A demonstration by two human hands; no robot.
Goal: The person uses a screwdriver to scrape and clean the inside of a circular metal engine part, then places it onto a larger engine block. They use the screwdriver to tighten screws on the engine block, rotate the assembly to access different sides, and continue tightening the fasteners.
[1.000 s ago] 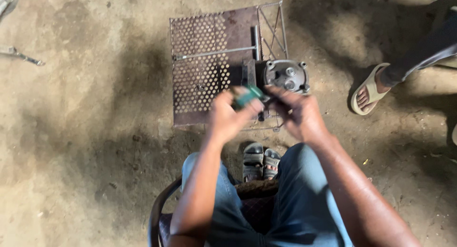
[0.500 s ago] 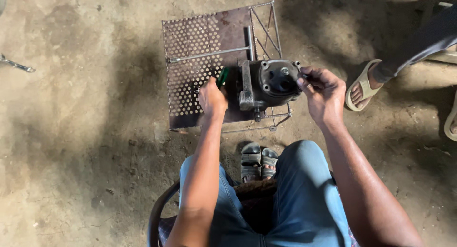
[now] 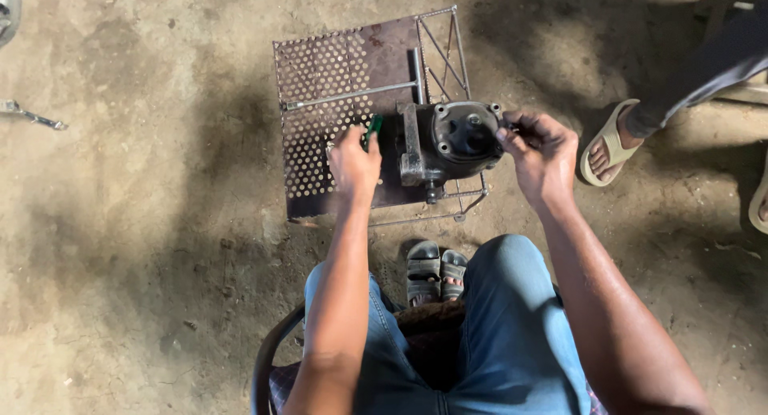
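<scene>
A dark round metal engine part (image 3: 460,139) stands on a rusty perforated metal stand (image 3: 324,87). My right hand (image 3: 540,151) pinches something small at the part's right rim; I cannot see what it is. My left hand (image 3: 354,160) rests on the stand left of the part, fingers closed around a green-handled tool (image 3: 373,128). A long metal bar (image 3: 352,95) lies across the stand behind my left hand.
Another person's sandalled foot (image 3: 610,147) and dark trouser leg stand at the right. A metal tool (image 3: 32,116) lies on the concrete floor at far left. My own sandalled feet (image 3: 436,269) are below the stand, between my knees.
My hands were together over the part with the green tool. They have parted: the left moved to the stand with the tool, the right to the part's right rim.
</scene>
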